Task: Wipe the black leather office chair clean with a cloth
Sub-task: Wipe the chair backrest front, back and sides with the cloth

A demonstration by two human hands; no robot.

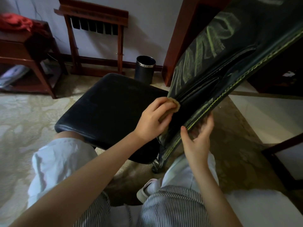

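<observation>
At the crease where seat meets back, our left hand has its fingers curled down over a tan cloth, bunched under the palm and pressed to the leather. Only its front fold and a strip below the heel of the hand show. Judgement: the cloth is wadded rather than spread so it can be worked into the narrow seam, where dirt would lodge. Our right hand clasps the near edge of the backrest, thumb on the front face beside the green stitching, fingers wrapped behind and partly hidden. We read this as a brace that steadies the panel against the push of the wiping hand. The black leather office chair stands just before our knees on the patterned carpet, its seat to the left and the backrest rising to the upper right. Broad green chalk-like smears cover the backrest above the cloth and are not yet wiped, so most of the job looks undone. The seat appears dark and even, but the light is too dim to tell whether it is clean. Further out, a steel-rimmed waste bin stands just behind the seat, with a wooden rack against the wall. At far left is a low wooden table with red fabric heaped on it.
</observation>
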